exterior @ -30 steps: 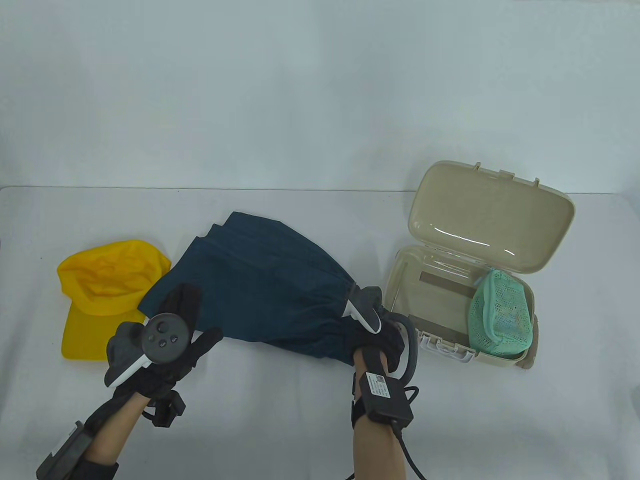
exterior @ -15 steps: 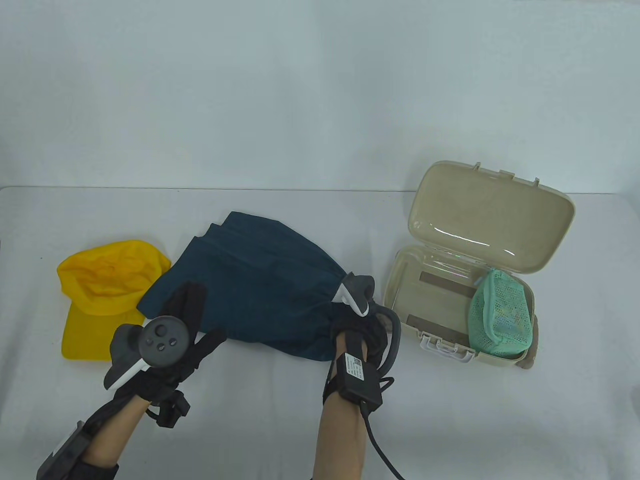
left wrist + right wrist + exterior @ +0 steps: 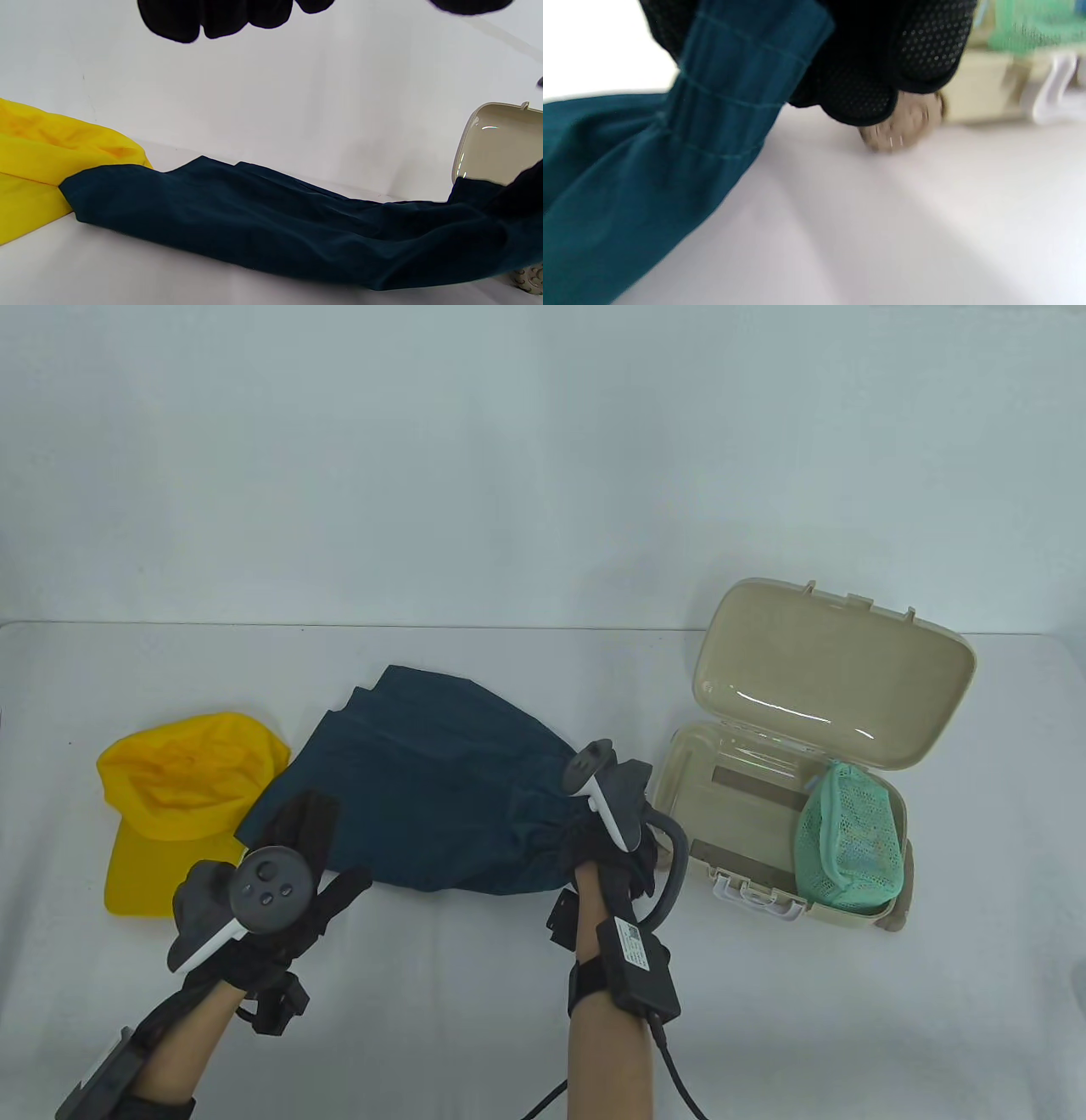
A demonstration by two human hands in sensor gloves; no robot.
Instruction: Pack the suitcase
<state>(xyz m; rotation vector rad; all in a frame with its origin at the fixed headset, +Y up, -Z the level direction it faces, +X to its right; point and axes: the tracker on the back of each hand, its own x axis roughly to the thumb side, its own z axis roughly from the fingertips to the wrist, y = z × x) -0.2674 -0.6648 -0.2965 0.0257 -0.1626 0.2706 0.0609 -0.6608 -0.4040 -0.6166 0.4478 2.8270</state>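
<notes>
fabric of the dark teal garment (image 3: 433,789) spreads over the middle of the table (image 3: 509,1027), its gathered elastic end bunched in the right hand (image 3: 612,857), whose fingers (image 3: 882,63) close tight around it. from that grip the cloth trails away toward the yellow cap (image 3: 182,806). left hand (image 3: 280,891) hovers spread, holding nothing, above the garment's near edge. beige suitcase (image 3: 764,831) stands with its lid up just beside the right hand.

Beige suitcase (image 3: 848,687): open, lid propped up at back, green mesh pouch (image 3: 848,840) in its right end. Dark teal garment (image 3: 441,797) spread flat just left of suitcase, near end bunched. Yellow cap (image 3: 182,806) left of garment, edges touching.
</notes>
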